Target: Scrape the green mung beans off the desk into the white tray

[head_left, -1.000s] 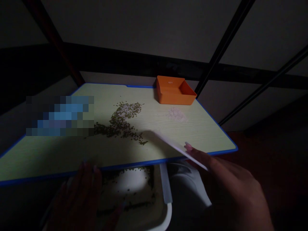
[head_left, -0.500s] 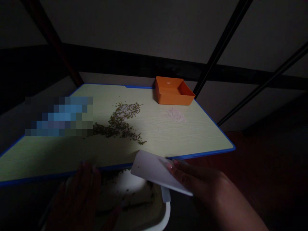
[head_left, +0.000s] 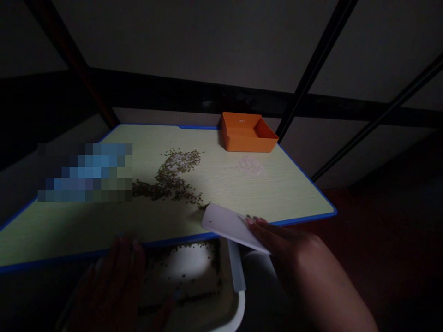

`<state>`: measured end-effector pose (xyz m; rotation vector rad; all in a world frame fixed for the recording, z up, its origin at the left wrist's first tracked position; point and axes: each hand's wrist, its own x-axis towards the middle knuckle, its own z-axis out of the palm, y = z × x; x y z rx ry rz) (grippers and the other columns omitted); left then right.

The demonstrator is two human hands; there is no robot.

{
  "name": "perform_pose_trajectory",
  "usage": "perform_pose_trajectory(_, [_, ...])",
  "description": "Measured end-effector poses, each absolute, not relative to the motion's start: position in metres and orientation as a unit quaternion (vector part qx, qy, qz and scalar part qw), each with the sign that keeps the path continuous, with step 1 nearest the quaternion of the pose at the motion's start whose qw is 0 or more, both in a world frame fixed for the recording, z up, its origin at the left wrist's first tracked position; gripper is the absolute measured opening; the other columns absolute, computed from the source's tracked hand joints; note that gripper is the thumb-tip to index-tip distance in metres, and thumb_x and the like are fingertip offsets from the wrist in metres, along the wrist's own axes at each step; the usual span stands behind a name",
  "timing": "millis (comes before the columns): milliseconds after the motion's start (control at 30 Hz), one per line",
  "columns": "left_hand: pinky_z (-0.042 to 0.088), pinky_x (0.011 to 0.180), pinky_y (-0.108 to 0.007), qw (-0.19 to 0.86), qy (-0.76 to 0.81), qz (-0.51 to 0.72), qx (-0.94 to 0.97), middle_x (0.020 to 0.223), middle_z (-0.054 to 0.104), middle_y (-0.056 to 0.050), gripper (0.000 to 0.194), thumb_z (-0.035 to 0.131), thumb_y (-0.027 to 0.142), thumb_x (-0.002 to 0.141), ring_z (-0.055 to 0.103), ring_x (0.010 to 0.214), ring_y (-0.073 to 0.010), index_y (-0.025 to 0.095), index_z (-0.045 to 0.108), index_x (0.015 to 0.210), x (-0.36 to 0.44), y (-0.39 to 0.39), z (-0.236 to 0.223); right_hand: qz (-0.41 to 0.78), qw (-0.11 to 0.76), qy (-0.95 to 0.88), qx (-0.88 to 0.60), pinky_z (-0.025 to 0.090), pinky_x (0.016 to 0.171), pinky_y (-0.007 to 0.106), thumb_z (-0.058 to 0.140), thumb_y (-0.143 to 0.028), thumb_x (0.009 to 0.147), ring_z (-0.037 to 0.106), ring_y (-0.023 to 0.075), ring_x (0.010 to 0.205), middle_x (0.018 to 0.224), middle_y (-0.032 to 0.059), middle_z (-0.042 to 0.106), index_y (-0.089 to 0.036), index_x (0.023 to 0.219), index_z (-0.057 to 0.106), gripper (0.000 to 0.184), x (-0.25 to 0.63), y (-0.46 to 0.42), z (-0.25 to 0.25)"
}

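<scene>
at desk (head_left: 277, 203) near edge, r hand (head_left: 294, 251) fingers clamped on end of thin white card (head_left: 226, 225); card light, stiffish, best held by edge. l hand (head_left: 110, 290) fingers apart, above tray (head_left: 239, 309).

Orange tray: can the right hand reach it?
Probably yes: the right hand, holding a white card, has only a low pale grain heap between it and the orange tray.

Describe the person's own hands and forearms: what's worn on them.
The right hand is bare, with long pale nails, no sleeve, watch or cable on the forearm. The left hand looks bare too, but is too dark for detail.
</scene>
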<state>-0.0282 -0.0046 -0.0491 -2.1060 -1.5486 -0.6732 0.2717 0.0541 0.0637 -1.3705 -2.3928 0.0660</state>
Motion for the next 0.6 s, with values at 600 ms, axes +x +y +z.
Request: perform_pose_trajectory(600, [0.018, 0.123, -0.057, 0.219, -0.572, -0.210, -0.762, 0.167, 0.011, -0.016, 0.089, 0.047, 0.045, 0.082, 0.013, 0.154, -0.0325, 0.007, 0.014, 0.156, -0.032, -0.006, -0.053, 0.027, 0.188, -0.826, -0.531, 0.060, 0.093, 0.041, 0.057, 0.004, 0.084, 0.073, 0.0270, 0.106, 0.124, 0.0156, 0.071, -0.017, 0.130, 0.067, 0.051, 0.263, 0.073, 0.055])
